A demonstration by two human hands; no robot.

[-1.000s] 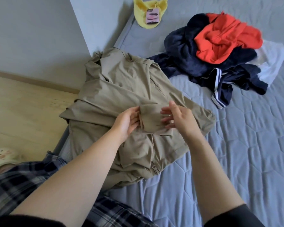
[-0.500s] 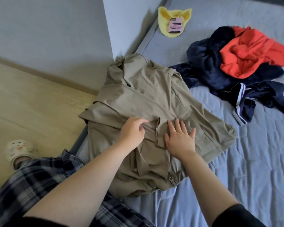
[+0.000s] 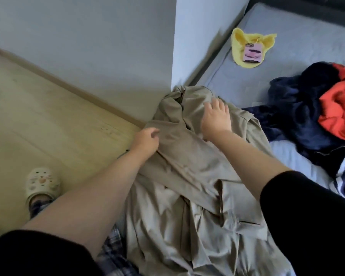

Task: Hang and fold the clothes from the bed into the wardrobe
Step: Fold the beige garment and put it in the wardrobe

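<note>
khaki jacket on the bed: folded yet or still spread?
Partly folded, not finished. The khaki jacket lies rumpled in overlapping layers on the bed; right hand presses it flat, left hand holds its edge.

Floor [image 3: 38, 108]: pale wood boards run off to my left, lit softly and evenly.
Skirting [image 3: 68, 84]: a darker strip runs where the floor meets the wall.
Wall [image 3: 88, 36]: plain grey-white, ending in a corner [image 3: 173, 46] that juts out right against my bed.
Bed [image 3: 257, 80]: a grey-blue quilted mattress fills my right side.
Bed frame [image 3: 307, 6]: a dark edge shows along the far side.
</note>
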